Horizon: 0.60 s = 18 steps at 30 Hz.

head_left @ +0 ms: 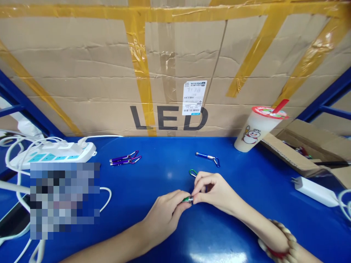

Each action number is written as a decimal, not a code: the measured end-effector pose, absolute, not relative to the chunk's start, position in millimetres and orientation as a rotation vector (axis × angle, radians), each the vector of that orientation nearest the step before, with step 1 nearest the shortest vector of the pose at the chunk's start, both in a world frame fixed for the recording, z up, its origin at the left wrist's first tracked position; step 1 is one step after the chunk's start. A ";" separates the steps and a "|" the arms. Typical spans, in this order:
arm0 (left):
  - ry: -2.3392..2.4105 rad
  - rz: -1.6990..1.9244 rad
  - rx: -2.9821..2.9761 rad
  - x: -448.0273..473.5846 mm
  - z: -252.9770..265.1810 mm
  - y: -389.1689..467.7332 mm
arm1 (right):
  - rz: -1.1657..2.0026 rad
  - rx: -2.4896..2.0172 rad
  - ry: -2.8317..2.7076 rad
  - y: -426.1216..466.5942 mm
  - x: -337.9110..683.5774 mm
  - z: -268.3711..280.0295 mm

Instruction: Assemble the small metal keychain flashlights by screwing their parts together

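Observation:
My left hand is closed around the green body of a small keychain flashlight, with fingers and thumb pinching it. At its silver end, the thumb and fingertips of my right hand are pressed together on the metal. Just beyond the right fingers, a green carabiner shows on the table; whether it joins the held piece is hidden. A blue keychain flashlight with a carabiner lies farther back. To the left, two purple keychain flashlights lie side by side, each with a carabiner.
A tilted drink cup with a red straw stands at the back right, by an open cardboard box. A white charger lies at right. At left are a power strip and cables. A large taped carton walls the blue table's rear.

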<state>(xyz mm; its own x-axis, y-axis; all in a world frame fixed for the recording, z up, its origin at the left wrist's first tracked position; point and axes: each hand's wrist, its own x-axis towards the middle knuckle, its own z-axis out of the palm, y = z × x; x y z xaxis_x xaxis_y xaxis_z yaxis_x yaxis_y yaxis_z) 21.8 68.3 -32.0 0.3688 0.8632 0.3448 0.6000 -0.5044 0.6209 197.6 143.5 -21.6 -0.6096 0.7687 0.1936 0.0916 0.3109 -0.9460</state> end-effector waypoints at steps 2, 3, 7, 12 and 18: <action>1.266 0.952 2.255 20.9 -34.0 68.5 | 1.360 -0.820 -1.910 140.8 196.7 -23.9; 1.267 0.976 2.268 20.5 -34.8 68.6 | 1.369 -0.850 -1.903 139.1 196.1 -24.9; 1.326 1.056 2.356 19.9 -36.0 70.4 | 1.388 -0.917 -1.865 131.7 193.0 -25.2; 1.324 1.141 2.481 21.1 -36.1 71.5 | 1.615 -0.941 -1.790 130.0 191.0 -22.2; 1.382 1.156 2.158 22.0 -36.6 71.8 | 1.746 -1.019 -1.735 134.0 189.9 -26.0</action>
